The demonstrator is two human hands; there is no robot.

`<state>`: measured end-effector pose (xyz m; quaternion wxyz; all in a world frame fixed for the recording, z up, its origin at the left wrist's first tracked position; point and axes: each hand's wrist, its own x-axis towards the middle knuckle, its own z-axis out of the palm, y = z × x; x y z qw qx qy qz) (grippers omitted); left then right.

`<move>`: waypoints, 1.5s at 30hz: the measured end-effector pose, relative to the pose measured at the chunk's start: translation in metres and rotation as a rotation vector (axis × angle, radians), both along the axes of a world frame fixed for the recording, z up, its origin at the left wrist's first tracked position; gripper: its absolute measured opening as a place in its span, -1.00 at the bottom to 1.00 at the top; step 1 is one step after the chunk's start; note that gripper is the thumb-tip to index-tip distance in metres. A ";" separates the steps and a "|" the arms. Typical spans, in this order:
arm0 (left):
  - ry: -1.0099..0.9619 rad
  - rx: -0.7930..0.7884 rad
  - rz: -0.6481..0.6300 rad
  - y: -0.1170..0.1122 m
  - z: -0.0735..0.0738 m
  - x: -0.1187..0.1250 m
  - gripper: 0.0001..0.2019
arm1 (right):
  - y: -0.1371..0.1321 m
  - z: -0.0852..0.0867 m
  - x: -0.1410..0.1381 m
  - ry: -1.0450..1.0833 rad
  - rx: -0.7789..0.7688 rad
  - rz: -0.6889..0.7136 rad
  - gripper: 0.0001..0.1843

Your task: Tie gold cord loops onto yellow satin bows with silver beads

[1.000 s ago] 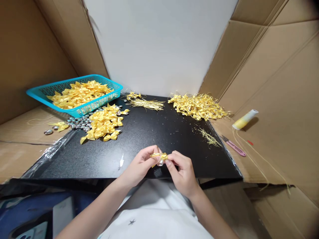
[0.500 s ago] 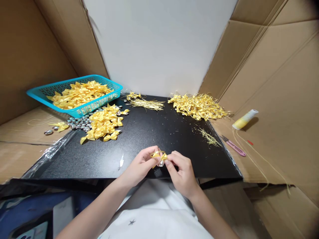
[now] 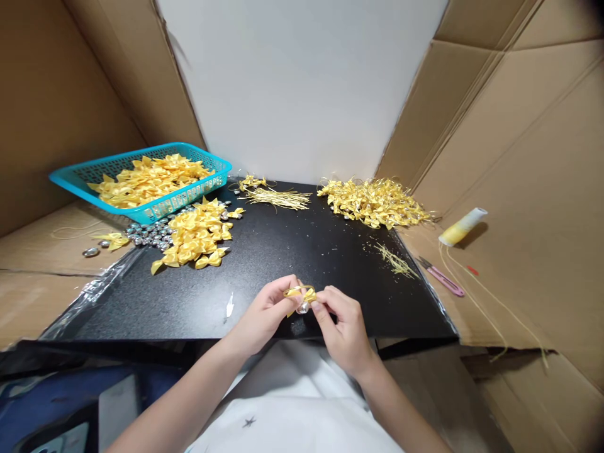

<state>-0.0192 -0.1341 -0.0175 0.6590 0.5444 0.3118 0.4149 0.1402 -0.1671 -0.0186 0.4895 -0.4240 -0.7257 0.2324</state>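
Observation:
My left hand [image 3: 271,308] and my right hand [image 3: 340,318] meet near the front edge of the black table, both closed on one small piece. Between them shows a yellow ribbon bow [image 3: 309,294] with a silver bell [image 3: 303,307] at its lower side. A loop of gold cord [image 3: 299,287] rises above the bow. The left thumb and fingers pinch the bow's left part, while the right thumb and forefinger pinch its right end. My fingertips hide some of the bow and how the cord is fastened.
At left, a blue basket [image 3: 141,211] holds yellow bows, beside a bow pile [image 3: 195,236] and silver bells [image 3: 148,236]. Cut cords [image 3: 278,199] lie at the back, finished-looking bows [image 3: 377,201] back right. A pink cutter [image 3: 443,279], cord scraps [image 3: 396,261] and a thread spool [image 3: 462,228] are at right.
Both hands stay at almost the same spot, still pinching the bow. The bow and bell shift very slightly left between the fingers. The rest of the table looks unchanged.

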 end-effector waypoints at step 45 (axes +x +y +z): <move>0.028 0.005 -0.025 0.001 -0.002 -0.001 -0.78 | 0.001 -0.001 0.001 -0.014 0.030 0.021 -0.75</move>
